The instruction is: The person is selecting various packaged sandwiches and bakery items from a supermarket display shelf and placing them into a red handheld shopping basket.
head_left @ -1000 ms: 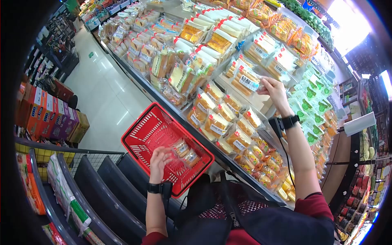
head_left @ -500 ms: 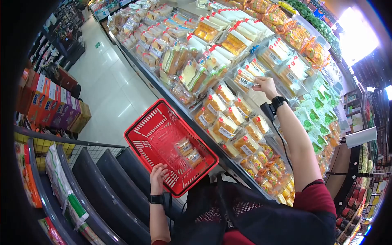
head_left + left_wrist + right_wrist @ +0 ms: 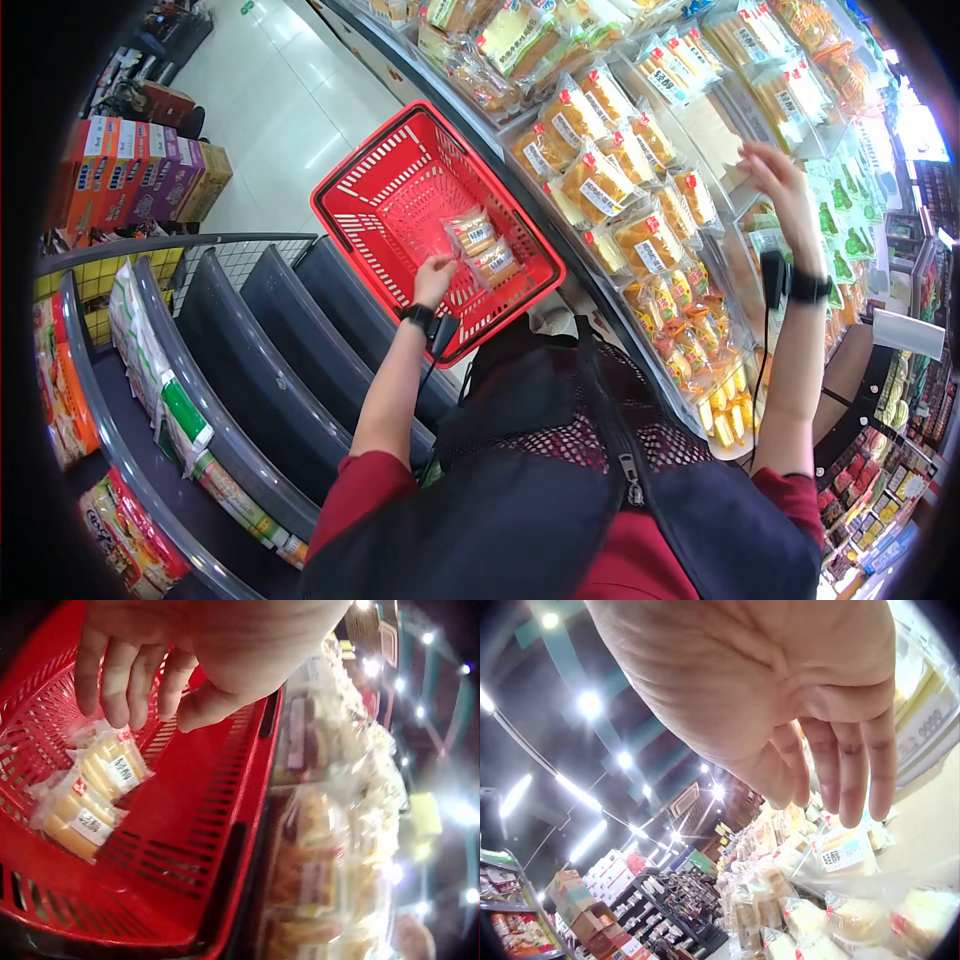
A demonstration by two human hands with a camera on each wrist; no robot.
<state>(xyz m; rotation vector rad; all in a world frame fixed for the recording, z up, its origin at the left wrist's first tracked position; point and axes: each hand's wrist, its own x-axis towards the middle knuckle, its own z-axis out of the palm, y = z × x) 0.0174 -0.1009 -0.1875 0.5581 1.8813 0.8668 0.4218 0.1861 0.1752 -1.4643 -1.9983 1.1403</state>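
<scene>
My left hand [image 3: 435,280] is over the red shopping basket [image 3: 345,205], fingers loosely bent and holding nothing. Two clear packs of bread [image 3: 475,232] with white labels lie in the basket, close by its fingertips. In the left wrist view the fingers [image 3: 142,682] hang above these packs. My right hand [image 3: 780,190] is raised over the bread display, its fingers relaxed and empty. Just beyond it, a compartment holds white-labelled bread packs [image 3: 675,65]. The right wrist view shows one such pack [image 3: 844,855] below the fingertips.
Bagged buns [image 3: 590,180] fill the front display compartment, with small wrapped cakes [image 3: 680,315] nearer the body. Green-printed bags [image 3: 835,205] lie at the right. A dark tiered shelf [image 3: 260,370] stands at the left, and stacked cartons [image 3: 140,170] are on the floor beyond.
My right hand has let go of the bread pack at the display compartment and drawn away to the right. My left hand has moved in over the basket. The head view has tilted downward.
</scene>
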